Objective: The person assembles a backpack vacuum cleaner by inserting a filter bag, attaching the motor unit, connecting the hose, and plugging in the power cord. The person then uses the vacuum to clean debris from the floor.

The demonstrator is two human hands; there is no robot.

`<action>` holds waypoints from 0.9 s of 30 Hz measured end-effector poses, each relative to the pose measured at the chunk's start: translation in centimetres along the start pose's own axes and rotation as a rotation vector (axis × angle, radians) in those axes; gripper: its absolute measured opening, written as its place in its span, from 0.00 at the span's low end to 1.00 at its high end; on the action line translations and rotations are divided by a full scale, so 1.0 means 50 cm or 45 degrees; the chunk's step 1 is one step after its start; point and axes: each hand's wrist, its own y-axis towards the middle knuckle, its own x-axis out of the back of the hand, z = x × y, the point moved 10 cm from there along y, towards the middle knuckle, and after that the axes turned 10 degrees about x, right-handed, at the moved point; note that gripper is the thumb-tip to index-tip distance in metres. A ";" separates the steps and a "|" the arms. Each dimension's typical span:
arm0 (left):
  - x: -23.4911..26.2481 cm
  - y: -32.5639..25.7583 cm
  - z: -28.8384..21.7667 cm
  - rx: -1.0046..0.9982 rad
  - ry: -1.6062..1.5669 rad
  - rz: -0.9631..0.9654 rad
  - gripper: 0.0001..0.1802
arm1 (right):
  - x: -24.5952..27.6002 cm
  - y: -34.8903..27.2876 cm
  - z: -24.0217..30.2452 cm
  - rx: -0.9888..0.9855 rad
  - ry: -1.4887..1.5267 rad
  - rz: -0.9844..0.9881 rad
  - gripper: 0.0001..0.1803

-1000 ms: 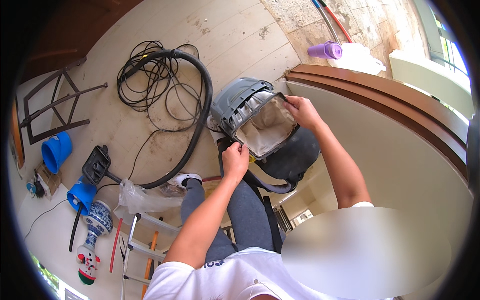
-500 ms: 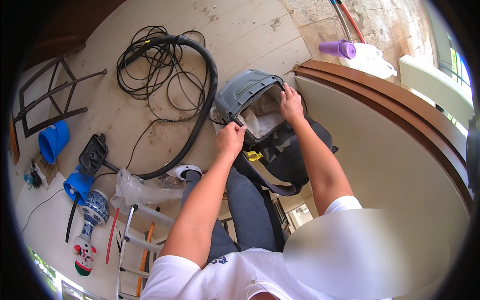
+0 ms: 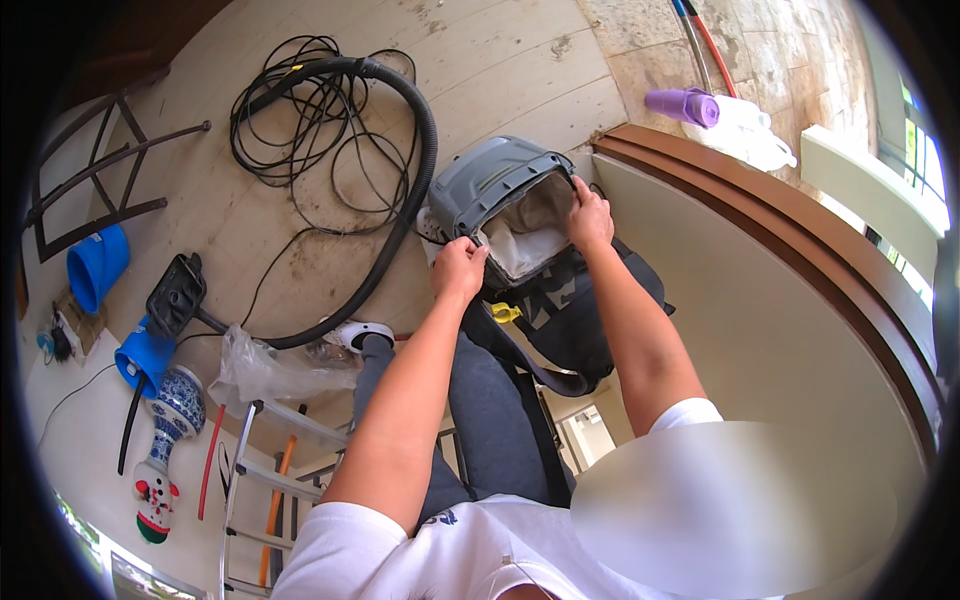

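A grey backpack vacuum cleaner (image 3: 492, 178) lies on the floor in front of me, its opening facing me. Inside the opening sits a pale cloth filter bag (image 3: 520, 245). My left hand (image 3: 459, 270) pinches the left corner of the opening's rim; whether the bag's edge is also between the fingertips, I cannot tell. At the opposite corner my right hand (image 3: 591, 218) has its fingers bent over the rim, thumb side inward. Below the opening spreads the black padded harness (image 3: 590, 320) with a yellow clip (image 3: 506, 312).
A black hose (image 3: 425, 150) curves left of the vacuum, around a tangled black cable (image 3: 300, 110). A floor nozzle (image 3: 175, 295), blue buckets (image 3: 98, 268), a plastic bag (image 3: 270, 370) and a ladder (image 3: 275, 478) are at left. A brown-topped low wall (image 3: 740, 185) rises at right.
My right hand's fingers have curled more closely over the rim. My left hand stays at its corner, and the view has shifted slightly.
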 end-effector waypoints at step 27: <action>0.086 -0.106 -0.134 -0.653 0.349 -0.309 0.24 | 0.028 -0.099 -0.029 0.120 0.055 -0.491 0.31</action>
